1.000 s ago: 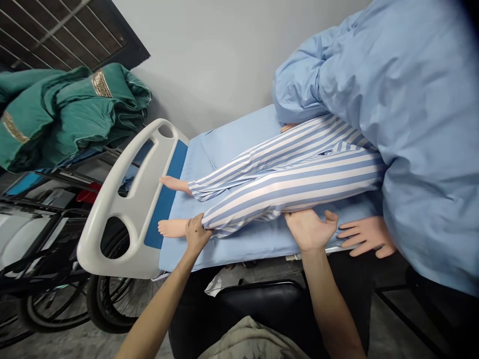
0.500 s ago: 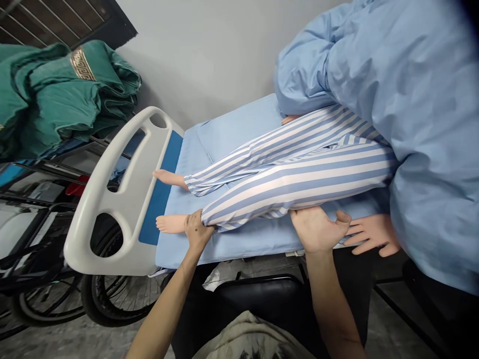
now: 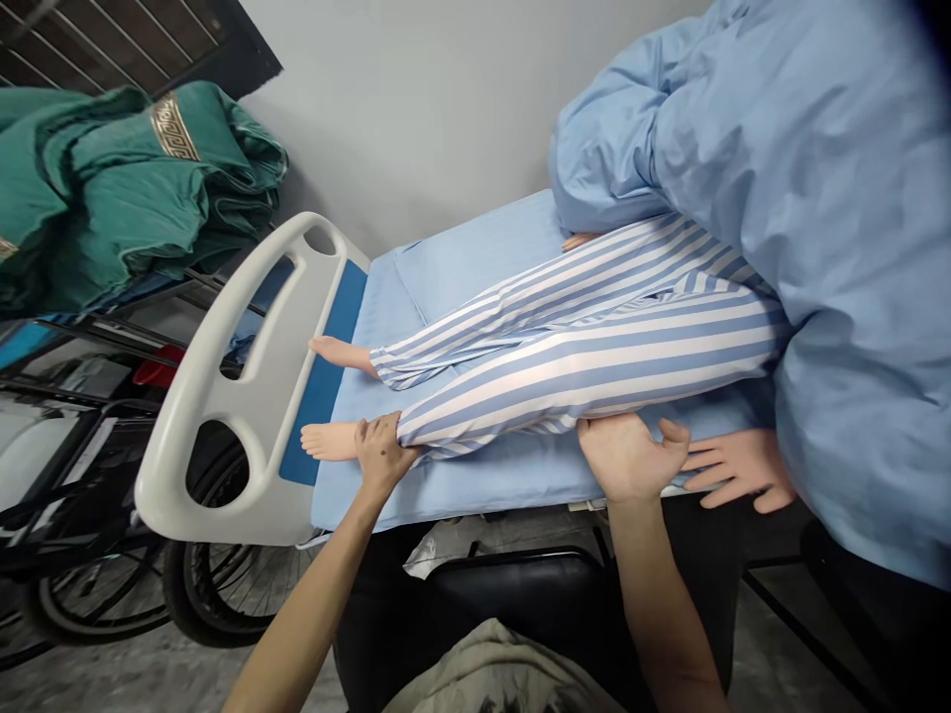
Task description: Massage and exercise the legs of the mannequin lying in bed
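A manikin in blue-and-white striped trousers [image 3: 565, 371] lies on a bed with a light blue sheet [image 3: 475, 485]. My left hand [image 3: 382, 456] is wrapped round the ankle of its nearer leg, at the trouser cuff, just behind the bare foot [image 3: 327, 442]. Palm up, my right hand [image 3: 628, 456] reaches under the same leg near the knee; its thumb stands apart and its fingers are hidden beneath the trousers. The farther foot [image 3: 343, 354] rests on the sheet. Close to my right thumb, the manikin's hand [image 3: 739, 470] hangs over the bed's edge with fingers spread.
A person in a blue gown [image 3: 839, 248] leans over the bed at right, covering the manikin's upper body. The white footboard [image 3: 178, 436] closes the left end. Beyond it are folded green cloth [image 3: 134, 188] on a rack and wheelchair wheels [image 3: 223, 584]. A black chair [image 3: 512, 584] stands below.
My left hand and the nearer foot have shifted slightly left toward the footboard. My right hand stays under the leg with almost no movement.
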`<control>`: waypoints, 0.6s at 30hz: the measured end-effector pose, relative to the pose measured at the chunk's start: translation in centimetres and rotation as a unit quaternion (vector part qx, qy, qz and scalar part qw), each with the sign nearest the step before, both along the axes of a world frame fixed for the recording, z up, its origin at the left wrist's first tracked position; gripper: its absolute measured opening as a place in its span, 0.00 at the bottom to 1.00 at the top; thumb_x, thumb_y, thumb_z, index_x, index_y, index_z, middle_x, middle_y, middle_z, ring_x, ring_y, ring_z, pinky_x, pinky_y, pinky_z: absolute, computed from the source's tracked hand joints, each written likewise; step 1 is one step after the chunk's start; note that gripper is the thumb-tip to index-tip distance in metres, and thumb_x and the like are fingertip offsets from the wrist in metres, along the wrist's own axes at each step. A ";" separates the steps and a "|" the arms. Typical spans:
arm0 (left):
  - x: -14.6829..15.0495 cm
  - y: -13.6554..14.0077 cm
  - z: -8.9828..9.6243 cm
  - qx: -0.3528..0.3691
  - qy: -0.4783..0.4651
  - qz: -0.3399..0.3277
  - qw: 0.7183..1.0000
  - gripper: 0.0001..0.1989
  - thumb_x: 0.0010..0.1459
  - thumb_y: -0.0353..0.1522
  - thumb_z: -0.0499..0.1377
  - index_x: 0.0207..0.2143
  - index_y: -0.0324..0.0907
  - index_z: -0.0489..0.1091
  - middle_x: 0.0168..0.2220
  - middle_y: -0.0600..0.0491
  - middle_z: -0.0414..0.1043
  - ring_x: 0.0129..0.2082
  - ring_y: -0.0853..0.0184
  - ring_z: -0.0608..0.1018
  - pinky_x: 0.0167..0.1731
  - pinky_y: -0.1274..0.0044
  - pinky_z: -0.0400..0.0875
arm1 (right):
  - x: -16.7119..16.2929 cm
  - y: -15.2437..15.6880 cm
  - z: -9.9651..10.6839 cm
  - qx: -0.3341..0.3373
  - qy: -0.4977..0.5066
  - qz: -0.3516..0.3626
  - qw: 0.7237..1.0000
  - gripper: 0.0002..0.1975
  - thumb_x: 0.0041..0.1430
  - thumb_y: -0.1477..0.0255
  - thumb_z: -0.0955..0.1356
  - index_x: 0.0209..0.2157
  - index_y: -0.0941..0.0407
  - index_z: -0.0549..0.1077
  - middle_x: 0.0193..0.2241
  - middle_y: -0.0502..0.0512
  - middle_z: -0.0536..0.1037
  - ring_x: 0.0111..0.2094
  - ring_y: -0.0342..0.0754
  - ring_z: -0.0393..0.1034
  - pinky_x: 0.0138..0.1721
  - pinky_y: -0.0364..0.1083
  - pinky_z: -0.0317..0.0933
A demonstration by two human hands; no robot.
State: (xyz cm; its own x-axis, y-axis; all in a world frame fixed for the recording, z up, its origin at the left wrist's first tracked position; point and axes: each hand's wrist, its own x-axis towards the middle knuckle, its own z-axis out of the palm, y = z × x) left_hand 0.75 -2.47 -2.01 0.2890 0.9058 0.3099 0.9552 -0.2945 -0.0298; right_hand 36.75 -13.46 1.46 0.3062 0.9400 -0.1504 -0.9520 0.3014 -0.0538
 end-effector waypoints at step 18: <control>-4.4 -0.3 5.8 0.101 0.126 -0.037 0.986 0.17 0.51 0.35 0.59 0.44 0.40 0.70 0.42 0.42 0.78 0.45 0.50 0.76 0.62 0.52 0.46 | -2.6 3.4 -6.4 -0.106 -0.023 0.023 0.994 0.22 0.46 0.69 0.62 0.43 0.54 0.74 0.41 0.51 0.80 0.40 0.50 0.73 0.40 0.51 0.69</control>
